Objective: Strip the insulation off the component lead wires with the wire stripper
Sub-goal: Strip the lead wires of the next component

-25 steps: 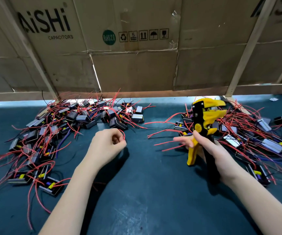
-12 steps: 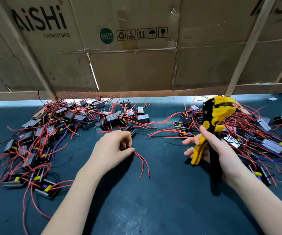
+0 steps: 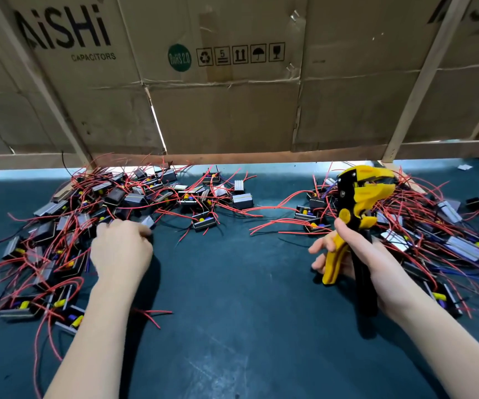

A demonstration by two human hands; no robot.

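The right hand point(image 3: 359, 263) holds the wire stripper point(image 3: 353, 214) upright above the bench point(image 3: 232, 298), its grip wrapped around the two handles: the thumb lies along the near side just under the yellow pivot knob, and the fingers curl round the yellow handle from behind, with their tips showing to the left of it. The black handle runs down along the palm toward the wrist. The yellow and black head of the tool points up and to the right, in front of the right-hand heap of parts point(image 3: 422, 226).

The left hand point(image 3: 121, 249) reaches forward, back of the hand up, to the near edge of the left-hand heap of parts point(image 3: 94, 214). Its fingers are bent down among the small black boxes and red wires there, with a grey box just beside the fingertips. Whether this grip has closed on a part or only touches the heap cannot be told, since the fingertips are hidden behind the hand.

Both heaps are small black and grey boxes with yellow and purple pieces inside and long red wires trailing out, well apart from each other, with dark bench surface between them. A loose red wire point(image 3: 153, 315) lies on the bench beside the left forearm. Flattened cardboard boxes point(image 3: 232, 105) printed "AiSHi CAPACITORS" stand behind the bench.
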